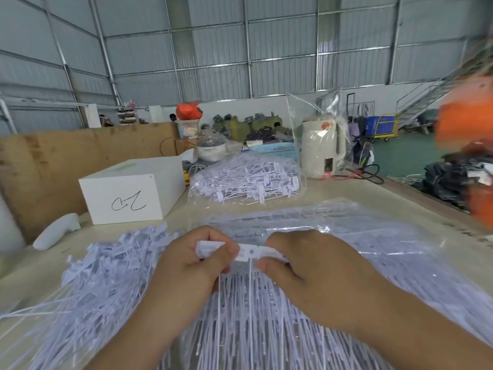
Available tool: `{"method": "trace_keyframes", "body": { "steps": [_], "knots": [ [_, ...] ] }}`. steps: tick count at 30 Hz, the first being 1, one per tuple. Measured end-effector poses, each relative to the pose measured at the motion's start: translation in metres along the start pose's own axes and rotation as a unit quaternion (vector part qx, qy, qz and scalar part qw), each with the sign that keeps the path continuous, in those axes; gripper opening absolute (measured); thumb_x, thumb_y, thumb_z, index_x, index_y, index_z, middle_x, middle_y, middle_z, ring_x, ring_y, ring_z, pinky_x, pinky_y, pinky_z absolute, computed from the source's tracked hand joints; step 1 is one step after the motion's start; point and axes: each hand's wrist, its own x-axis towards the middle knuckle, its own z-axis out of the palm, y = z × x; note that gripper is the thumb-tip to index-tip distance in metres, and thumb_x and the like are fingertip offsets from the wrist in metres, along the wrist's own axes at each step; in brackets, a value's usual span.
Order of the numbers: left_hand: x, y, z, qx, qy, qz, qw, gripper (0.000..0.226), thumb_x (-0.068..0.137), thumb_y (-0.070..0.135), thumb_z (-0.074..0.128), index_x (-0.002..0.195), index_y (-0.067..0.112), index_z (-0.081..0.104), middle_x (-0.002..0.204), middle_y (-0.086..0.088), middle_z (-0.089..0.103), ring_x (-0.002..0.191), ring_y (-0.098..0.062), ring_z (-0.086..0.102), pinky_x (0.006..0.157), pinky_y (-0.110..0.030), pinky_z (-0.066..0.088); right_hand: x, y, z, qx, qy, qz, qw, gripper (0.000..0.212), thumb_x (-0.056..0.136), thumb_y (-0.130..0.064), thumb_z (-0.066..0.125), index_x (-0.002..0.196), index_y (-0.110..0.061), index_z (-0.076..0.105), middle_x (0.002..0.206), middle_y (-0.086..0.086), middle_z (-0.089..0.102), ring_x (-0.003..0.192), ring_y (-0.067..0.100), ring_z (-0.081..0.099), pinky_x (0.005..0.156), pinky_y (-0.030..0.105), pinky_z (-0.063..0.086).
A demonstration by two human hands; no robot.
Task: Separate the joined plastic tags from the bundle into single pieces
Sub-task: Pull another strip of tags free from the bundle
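A short strip of joined white plastic tags (pixel 250 252) hangs between my hands at the frame's centre, its thin tails dropping straight down. My left hand (pixel 192 265) pinches the strip's left end between thumb and fingers. My right hand (pixel 306 268) pinches the right end, close beside the left. Under both hands lies the bundle of joined tags (pixel 346 236) on a clear plastic sheet. A loose heap of single tags (pixel 106 271) is spread to the left of my left hand.
A clear bag of tags (pixel 245 180) lies further back on the table. A white box (pixel 128 193) with a pen mark stands at the left, with a white handle-shaped object (pixel 56 233) near it. A cream kettle (pixel 322 145) stands at the back right.
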Motion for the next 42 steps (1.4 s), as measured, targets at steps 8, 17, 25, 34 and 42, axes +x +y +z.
{"method": "trace_keyframes", "body": {
  "steps": [8,17,25,34,42],
  "knots": [
    [-0.008,0.004,0.016,-0.132,0.041,-0.027,0.990,0.019,0.071,0.037,0.066,0.067,0.018,0.067,0.054,-0.008,0.056,0.045,-0.019,0.045,0.044,-0.025,0.038,0.003,0.008,0.004,0.072,0.066,0.024,0.995,0.036,0.097,-0.052,0.042,0.068,-0.031,0.035,0.061,-0.006,0.043,0.057,0.007,0.043,0.056,0.032,0.038],
    [-0.008,0.010,0.022,-0.446,0.083,-0.143,0.880,0.005,0.085,0.012,0.057,0.081,0.009,0.057,0.055,-0.005,0.053,0.039,-0.010,0.047,0.037,-0.018,0.042,0.003,0.002,-0.002,0.275,0.318,0.012,0.907,0.038,0.099,-0.044,0.041,0.065,-0.027,0.040,0.054,-0.012,0.042,0.048,0.006,0.036,0.043,0.019,0.027],
    [-0.012,0.008,0.024,-0.242,-0.038,-0.069,0.967,0.013,0.068,0.017,0.079,0.067,0.015,0.066,0.053,-0.011,0.055,0.037,-0.019,0.046,0.040,-0.020,0.039,-0.011,0.014,0.002,0.345,0.018,-0.050,0.937,0.019,0.089,-0.051,0.062,0.092,-0.033,0.057,0.063,-0.005,0.057,0.051,0.018,0.047,0.050,0.033,0.038],
    [-0.020,0.016,0.032,-0.243,-0.050,-0.070,0.966,0.024,0.072,0.036,0.074,0.064,0.014,0.067,0.045,-0.011,0.050,0.035,-0.019,0.043,0.037,-0.019,0.037,-0.013,0.009,0.008,0.325,0.003,-0.044,0.945,0.020,0.096,-0.036,0.058,0.084,-0.023,0.067,0.066,0.004,0.062,0.057,0.022,0.051,0.058,0.037,0.043],
    [-0.016,0.013,0.033,-0.332,0.028,-0.108,0.937,0.028,0.090,0.032,0.052,0.077,0.010,0.063,0.053,-0.010,0.054,0.033,-0.016,0.040,0.035,-0.019,0.033,-0.017,-0.001,0.004,0.337,0.224,-0.019,0.914,0.033,0.089,-0.046,0.052,0.068,-0.022,0.043,0.049,-0.012,0.039,0.044,0.006,0.033,0.043,0.019,0.026]
  ]
}}
